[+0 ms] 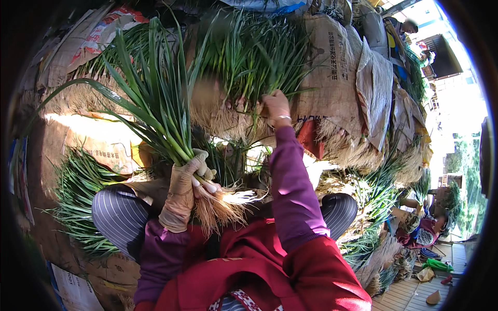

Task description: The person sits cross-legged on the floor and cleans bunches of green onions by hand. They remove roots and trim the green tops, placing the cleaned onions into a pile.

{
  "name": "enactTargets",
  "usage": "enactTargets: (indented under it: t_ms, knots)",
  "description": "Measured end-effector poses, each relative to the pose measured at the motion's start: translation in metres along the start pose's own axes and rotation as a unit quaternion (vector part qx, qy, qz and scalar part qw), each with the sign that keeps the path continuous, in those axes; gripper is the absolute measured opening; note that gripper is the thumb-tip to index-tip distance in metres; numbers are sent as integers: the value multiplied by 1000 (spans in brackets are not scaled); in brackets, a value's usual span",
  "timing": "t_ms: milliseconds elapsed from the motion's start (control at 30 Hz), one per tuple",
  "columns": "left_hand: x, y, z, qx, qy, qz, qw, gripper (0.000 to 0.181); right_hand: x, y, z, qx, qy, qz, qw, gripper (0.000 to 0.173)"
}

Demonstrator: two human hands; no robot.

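My left hand (183, 190), in a stained tan glove, is closed around a bunch of green garlic (171, 136) above my lap. Its long flat leaves fan up and to the left, while the white bulbs (208, 184) and stringy roots (223, 206) stick out to the right below the fist. My right hand (277, 105), also gloved, reaches to a larger heap of green garlic (249, 58) in front of me. Its fingers curl around some stalks at the heap's right side, partly hidden by the hand. Roots of the heap hang towards me.
Brown woven sacks (327, 66) cover the pile to the right. More green garlic lies beside my left knee (85, 198) and right of my right knee (369, 202). A printed sack (101, 35) lies at upper left. Another person (422, 233) sits at far right.
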State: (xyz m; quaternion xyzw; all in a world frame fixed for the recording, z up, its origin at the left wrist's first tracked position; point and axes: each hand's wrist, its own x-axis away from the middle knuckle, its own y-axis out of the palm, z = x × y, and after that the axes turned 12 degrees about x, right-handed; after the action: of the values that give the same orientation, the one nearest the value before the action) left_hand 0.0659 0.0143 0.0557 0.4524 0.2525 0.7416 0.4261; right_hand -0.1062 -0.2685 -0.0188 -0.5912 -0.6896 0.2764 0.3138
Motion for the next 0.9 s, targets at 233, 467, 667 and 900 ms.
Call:
enactTargets:
  t_ms: [233,467,667,900]
  knots:
    - [-1,5,-6,4,-3,5,1000,14,70,-103,9,-445,-9,-110,889,18]
    - [-6,6,-28,-28,-38,-40,998,15,121,-133,42,-501,-72,-153,849,34]
    - [-7,0,-33,-67,-49,-51,995,16,153,-112,37,-548,-6,-214,809,23]
    - [3,6,-48,-147,-195,-34,969,28,187,-57,-7,-324,0,-281,903,18]
